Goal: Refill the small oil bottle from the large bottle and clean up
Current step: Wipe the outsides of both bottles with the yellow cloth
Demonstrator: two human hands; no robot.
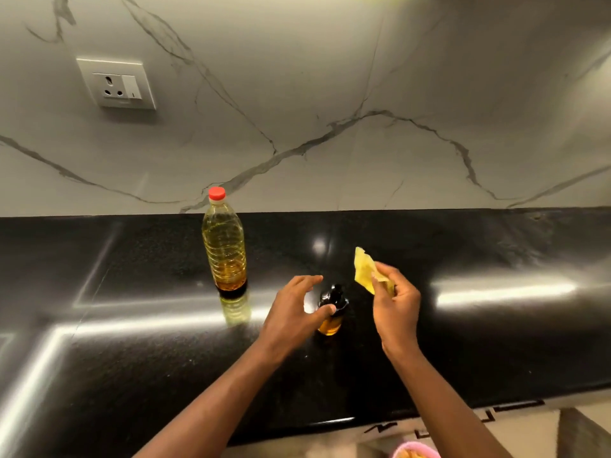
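The large clear oil bottle [224,246] with a red cap stands upright on the black counter [132,358], left of centre. The small oil bottle [331,310], amber with a dark top, stands near the middle of the counter. My left hand [294,312] hovers at its left side with fingers spread and curved; the thumb tip touches the bottle, the other fingers are apart from it. My right hand [395,305] is raised just right of the small bottle and pinches a folded yellow cloth [365,267].
A marble-patterned wall [330,110] backs the counter, with a white socket and switch plate [116,83] at upper left. The counter's front edge runs along the bottom right, and a pink-rimmed object [415,451] shows below it.
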